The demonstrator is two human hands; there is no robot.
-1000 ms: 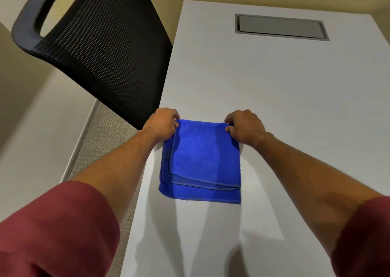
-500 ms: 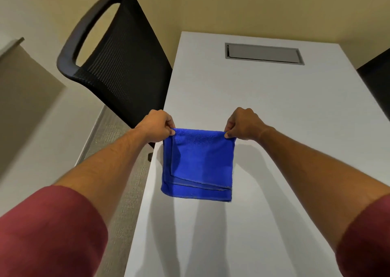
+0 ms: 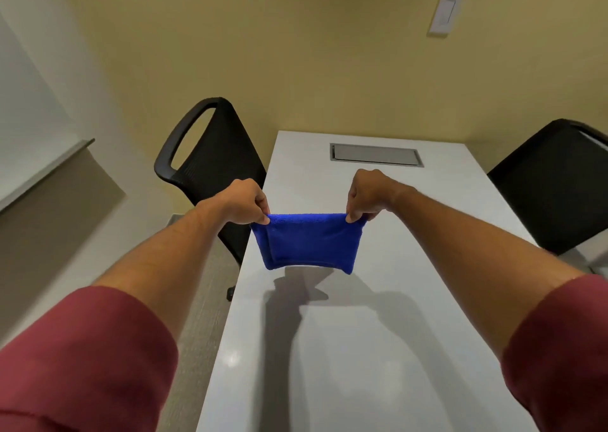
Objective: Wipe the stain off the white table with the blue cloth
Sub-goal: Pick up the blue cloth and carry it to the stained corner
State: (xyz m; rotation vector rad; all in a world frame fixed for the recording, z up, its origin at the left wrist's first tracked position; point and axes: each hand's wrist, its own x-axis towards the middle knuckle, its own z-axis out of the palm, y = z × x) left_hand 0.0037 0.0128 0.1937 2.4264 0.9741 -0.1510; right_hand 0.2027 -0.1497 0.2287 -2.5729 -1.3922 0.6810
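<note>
The folded blue cloth [image 3: 307, 242] hangs in the air above the white table [image 3: 378, 349], near its left edge. My left hand [image 3: 243, 203] pinches the cloth's upper left corner. My right hand [image 3: 370, 195] pinches the upper right corner. The cloth is stretched between them and its lower edge hangs free over its own shadow. I see no stain on the visible tabletop.
A black mesh chair [image 3: 207, 155] stands against the table's left side. A second black chair [image 3: 556, 185] is at the right. A grey cable hatch [image 3: 376, 154] is set into the table's far end. A light switch [image 3: 445, 12] is on the yellow wall.
Both hands have lifted the cloth off the table, holding it by its top corners. My view has tilted upward, showing more wall and the right chair.
</note>
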